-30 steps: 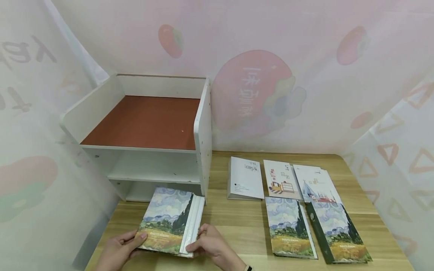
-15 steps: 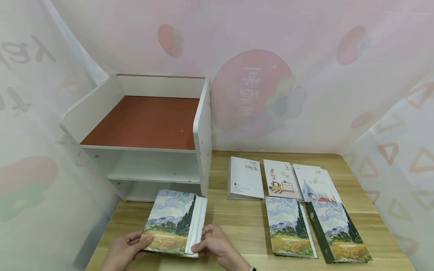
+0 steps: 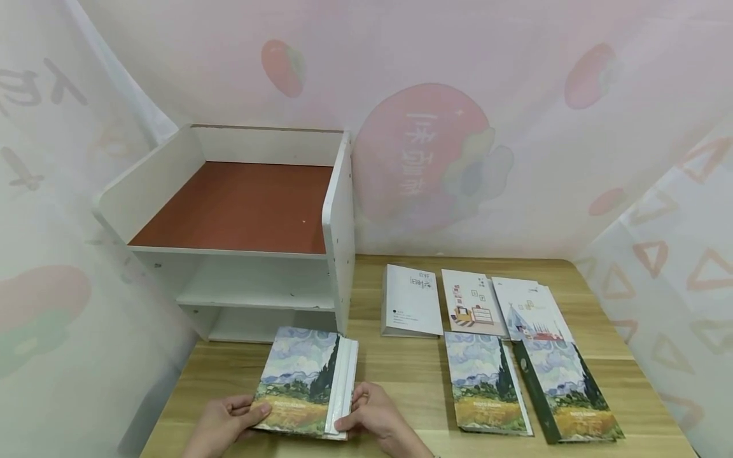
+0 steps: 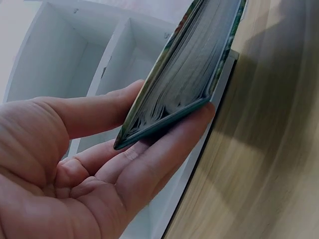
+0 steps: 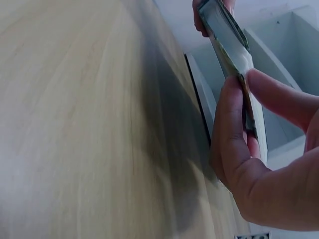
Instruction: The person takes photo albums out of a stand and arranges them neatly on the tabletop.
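Note:
A photo album [image 3: 298, 385] with a painted landscape cover is held above the table in front of the white shelf. My left hand [image 3: 226, 423] grips its lower left corner, thumb on the cover and fingers beneath; in the left wrist view the album's page edges [image 4: 184, 64] show between thumb and fingers. My right hand [image 3: 378, 416] pinches the lower right edge, its thumb on the white pages that stick out past the cover. In the right wrist view the right fingers [image 5: 232, 119] lie under the back cover.
The white shelf [image 3: 338, 235] with a brown top stands at the back left. To the right lie two more landscape albums [image 3: 487, 381] [image 3: 572, 391]. Behind them are a white album [image 3: 412, 299], an album with a furniture drawing [image 3: 472, 302] and one with a tent drawing [image 3: 529, 308].
Both hands have moved the album a little to the right and toward me, away from the shelf. The grip looks the same. The other albums stay where they were.

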### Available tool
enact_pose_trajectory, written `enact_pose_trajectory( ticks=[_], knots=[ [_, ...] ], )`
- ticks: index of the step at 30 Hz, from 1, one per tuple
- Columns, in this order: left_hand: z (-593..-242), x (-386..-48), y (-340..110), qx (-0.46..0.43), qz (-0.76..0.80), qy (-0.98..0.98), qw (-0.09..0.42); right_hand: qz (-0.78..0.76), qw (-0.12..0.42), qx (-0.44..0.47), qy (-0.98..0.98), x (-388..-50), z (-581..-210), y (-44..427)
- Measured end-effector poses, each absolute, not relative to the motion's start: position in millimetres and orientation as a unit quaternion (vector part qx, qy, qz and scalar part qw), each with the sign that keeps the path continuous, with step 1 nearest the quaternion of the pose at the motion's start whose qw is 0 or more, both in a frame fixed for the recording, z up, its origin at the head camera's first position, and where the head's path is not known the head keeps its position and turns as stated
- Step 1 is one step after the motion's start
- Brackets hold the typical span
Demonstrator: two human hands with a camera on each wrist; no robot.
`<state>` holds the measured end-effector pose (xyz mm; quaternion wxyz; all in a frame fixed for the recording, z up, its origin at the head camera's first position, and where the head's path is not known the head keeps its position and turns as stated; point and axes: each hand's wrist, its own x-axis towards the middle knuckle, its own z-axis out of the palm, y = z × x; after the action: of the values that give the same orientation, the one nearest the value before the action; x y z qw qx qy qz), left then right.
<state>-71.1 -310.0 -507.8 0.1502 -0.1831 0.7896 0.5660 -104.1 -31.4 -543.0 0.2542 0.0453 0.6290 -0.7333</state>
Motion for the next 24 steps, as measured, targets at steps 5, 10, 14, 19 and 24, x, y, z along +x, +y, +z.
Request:
enact_pose_trajectory(
  ticks=[5,10,14,19,24],
  knots=[
    [-511,-72,-303,-0.179,0.573,0.786,0.149,-0.731,0.252,0.045,0.632,-104,-546,-22],
    [-516,-70,-297,-0.154,0.584,0.782,0.152,-0.734,0.257,0.054,0.626,-102,-547,-11],
    [-520,-69,-289,-0.138,0.599,0.776,0.145,-0.732,0.262,0.06,0.626,-103,-549,-1],
    [-523,-69,-276,-0.159,0.599,0.771,0.143,-0.729,0.269,0.063,0.627,-104,-550,10],
    [-525,-70,-262,-0.175,0.597,0.769,0.146,-0.72,0.27,0.066,0.636,-104,-549,23]
  ],
)
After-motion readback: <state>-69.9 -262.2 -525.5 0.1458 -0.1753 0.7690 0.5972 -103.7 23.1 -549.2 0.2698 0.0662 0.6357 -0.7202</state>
